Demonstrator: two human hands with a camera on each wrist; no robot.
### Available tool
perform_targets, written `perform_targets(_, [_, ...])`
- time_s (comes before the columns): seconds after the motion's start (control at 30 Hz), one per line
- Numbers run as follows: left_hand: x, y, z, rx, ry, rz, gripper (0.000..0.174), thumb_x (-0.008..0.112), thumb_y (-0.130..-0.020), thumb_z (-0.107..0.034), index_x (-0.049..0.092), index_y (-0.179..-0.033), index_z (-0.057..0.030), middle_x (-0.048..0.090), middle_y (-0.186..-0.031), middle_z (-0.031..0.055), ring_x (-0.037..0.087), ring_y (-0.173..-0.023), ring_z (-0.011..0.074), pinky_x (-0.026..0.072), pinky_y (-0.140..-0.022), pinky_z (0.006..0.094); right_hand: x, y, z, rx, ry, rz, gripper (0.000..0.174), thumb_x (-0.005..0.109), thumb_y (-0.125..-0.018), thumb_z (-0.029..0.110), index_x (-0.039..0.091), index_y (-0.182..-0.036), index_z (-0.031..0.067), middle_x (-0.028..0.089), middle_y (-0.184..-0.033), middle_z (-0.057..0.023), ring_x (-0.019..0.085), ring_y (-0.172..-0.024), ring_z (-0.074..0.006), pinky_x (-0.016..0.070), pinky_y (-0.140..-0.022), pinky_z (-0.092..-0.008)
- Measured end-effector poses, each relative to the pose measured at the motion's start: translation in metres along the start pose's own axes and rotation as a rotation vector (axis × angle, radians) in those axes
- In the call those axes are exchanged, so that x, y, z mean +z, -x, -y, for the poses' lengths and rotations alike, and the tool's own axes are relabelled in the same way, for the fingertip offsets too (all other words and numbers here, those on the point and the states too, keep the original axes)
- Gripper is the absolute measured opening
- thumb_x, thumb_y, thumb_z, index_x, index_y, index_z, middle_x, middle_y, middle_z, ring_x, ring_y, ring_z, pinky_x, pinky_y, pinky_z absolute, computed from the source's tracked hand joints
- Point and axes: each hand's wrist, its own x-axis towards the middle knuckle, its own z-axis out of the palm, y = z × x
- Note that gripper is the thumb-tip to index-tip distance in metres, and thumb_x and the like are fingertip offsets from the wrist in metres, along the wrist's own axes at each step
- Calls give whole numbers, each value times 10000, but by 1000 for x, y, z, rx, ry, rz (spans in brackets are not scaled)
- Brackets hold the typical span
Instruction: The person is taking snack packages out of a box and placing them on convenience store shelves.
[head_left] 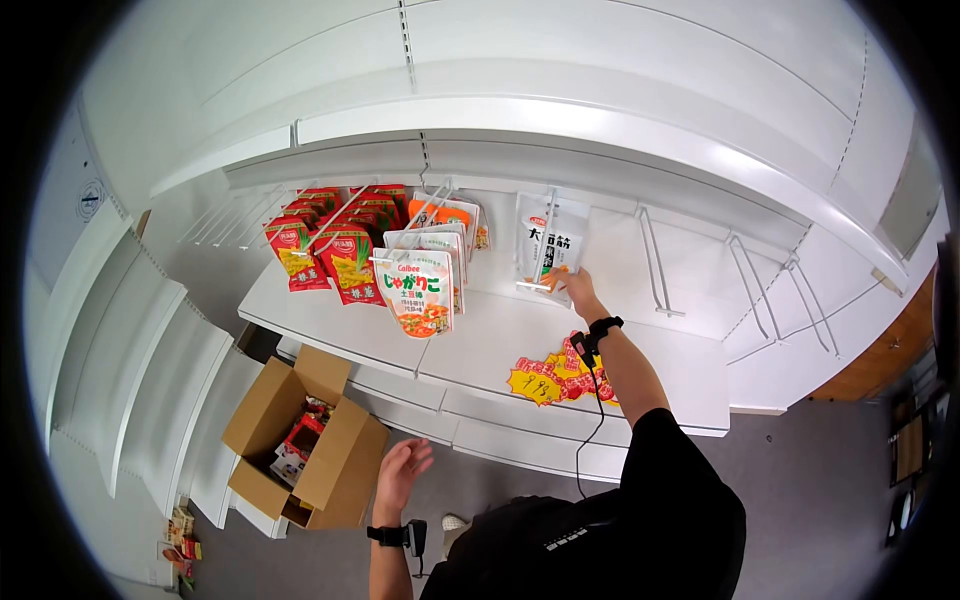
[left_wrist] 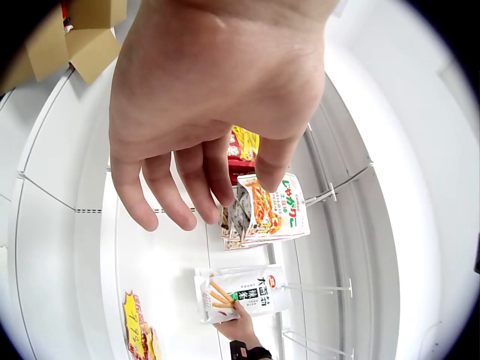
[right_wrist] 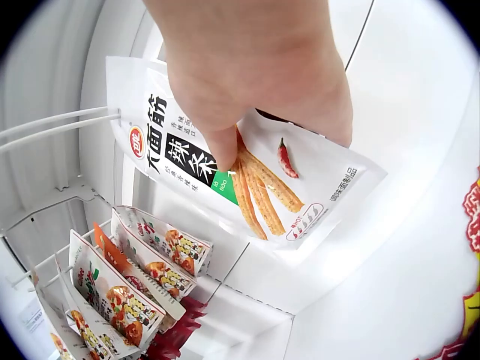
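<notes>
My right hand (head_left: 573,287) pinches the lower part of a white snack bag (head_left: 548,232) with black lettering and pictured orange sticks. In the right wrist view the thumb lies on the bag's (right_wrist: 169,142) printed front, the other fingers hidden behind it. The bag's top edge is at a metal display hook (right_wrist: 60,124). My left hand (head_left: 404,462) hangs in the air near the cardboard box, holding nothing, its fingers (left_wrist: 176,187) loosely bent. Left of the white bag hang white Calbee snack bags (head_left: 415,290) on another hook.
Red snack bags (head_left: 345,255) hang farther left. Bare hooks (head_left: 655,260) stick out at the right. Yellow and red price signs (head_left: 560,377) lie on the white shelf (head_left: 480,345). An open cardboard box (head_left: 345,460) with packets inside stands at the lower left, and an upper shelf edge (head_left: 600,120) juts out overhead.
</notes>
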Motion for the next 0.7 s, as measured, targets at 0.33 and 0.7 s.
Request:
perform_targets(0.33, [0, 5, -3, -6, -13, -25, 326, 539, -918, -244, 536, -1166, -33, 552, -1241, 141, 551, -1108, 246, 440, -950, 408, -7, -5, -20, 115, -4, -15, 433, 741, -765, 300, 618, -1024, -25, 645, -920, -59, 583, -788, -114, 454, -678, -252])
perform_targets(0.7, [-2, -4, 7, -23, -11, 0, 322, 541, -915, -251, 547, -1161, -42, 556, -1234, 129, 543, -1115, 248, 432, -958, 425, -28, 36, -51, 219, 151, -161, 701, 735, -749, 424, 479, -1253, 9, 564, -1128, -63, 502, -1027, -173, 420, -803, -373])
